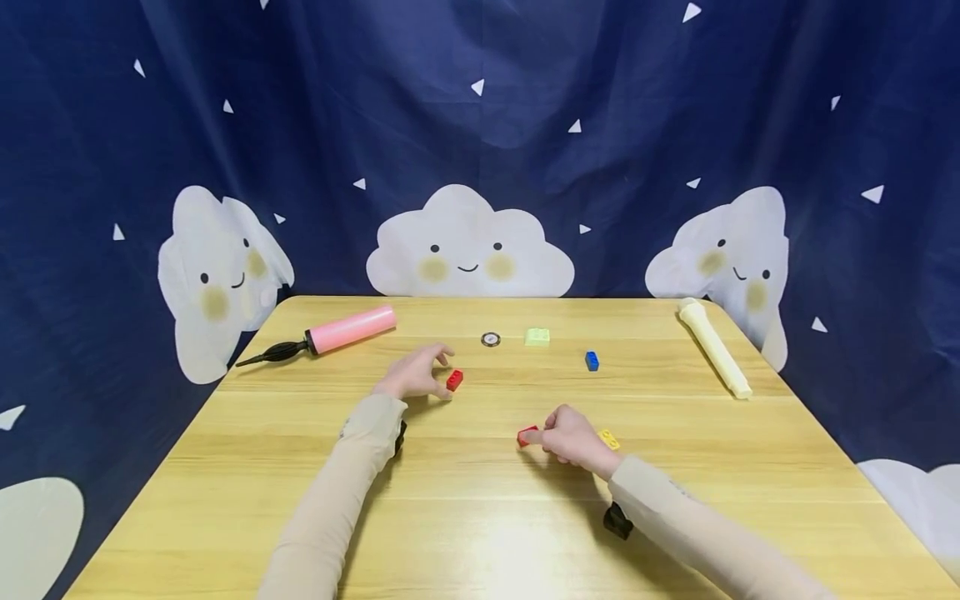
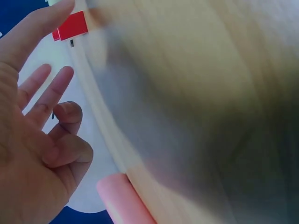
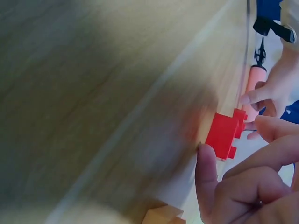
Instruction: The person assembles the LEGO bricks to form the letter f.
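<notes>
In the head view, my left hand (image 1: 414,374) reaches over a red brick (image 1: 454,380), thumb and fingers spread apart beside it. The left wrist view shows that red brick (image 2: 74,26) by the thumb of my left hand (image 2: 39,135), with a gap between thumb and fingers. My right hand (image 1: 573,436) is low over the table, its thumb at another red brick (image 1: 522,440). Seen from the right wrist, the thumb of my right hand (image 3: 252,182) touches one side of this brick (image 3: 220,136), while the bent index finger stands apart from it.
A yellow brick (image 1: 608,439) lies beside my right wrist. Farther back are a round chip (image 1: 491,339), a pale green brick (image 1: 537,337) and a blue brick (image 1: 592,361). A pink pump (image 1: 352,329) lies back left, a cream stick-like object (image 1: 714,348) back right.
</notes>
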The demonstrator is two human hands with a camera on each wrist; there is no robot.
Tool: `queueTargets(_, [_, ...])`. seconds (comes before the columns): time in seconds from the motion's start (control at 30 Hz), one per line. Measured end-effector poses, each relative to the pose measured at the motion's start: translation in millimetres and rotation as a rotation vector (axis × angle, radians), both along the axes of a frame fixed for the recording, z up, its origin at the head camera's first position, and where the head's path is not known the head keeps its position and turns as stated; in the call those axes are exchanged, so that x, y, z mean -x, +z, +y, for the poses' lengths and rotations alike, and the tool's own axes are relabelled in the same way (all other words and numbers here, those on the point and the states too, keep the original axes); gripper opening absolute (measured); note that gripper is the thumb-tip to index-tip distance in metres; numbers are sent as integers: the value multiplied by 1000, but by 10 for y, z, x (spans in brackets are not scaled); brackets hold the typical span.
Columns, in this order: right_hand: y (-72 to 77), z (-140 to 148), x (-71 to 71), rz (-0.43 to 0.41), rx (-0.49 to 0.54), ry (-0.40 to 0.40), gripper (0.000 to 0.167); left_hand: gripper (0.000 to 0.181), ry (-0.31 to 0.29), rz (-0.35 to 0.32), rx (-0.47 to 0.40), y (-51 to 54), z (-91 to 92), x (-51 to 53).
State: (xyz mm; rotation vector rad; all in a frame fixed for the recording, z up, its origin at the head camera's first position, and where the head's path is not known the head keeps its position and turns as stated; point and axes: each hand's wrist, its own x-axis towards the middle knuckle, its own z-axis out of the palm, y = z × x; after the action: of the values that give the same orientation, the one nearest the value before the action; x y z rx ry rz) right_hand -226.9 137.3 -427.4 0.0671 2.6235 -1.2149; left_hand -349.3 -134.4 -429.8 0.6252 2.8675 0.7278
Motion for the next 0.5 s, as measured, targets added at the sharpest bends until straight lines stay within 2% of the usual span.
queueTargets(0.1, [-38, -43, 1, 36, -37, 3, 39, 78, -17, -25, -14, -26, 13, 17])
queueTargets(0.27, [-85, -101, 1, 108, -125, 13, 53, 74, -13, -46, -26, -63, 40, 40])
queueTargets(0.5, [-121, -157, 20, 148, -199, 3, 49, 67, 1, -46, -50, -77, 51, 49])
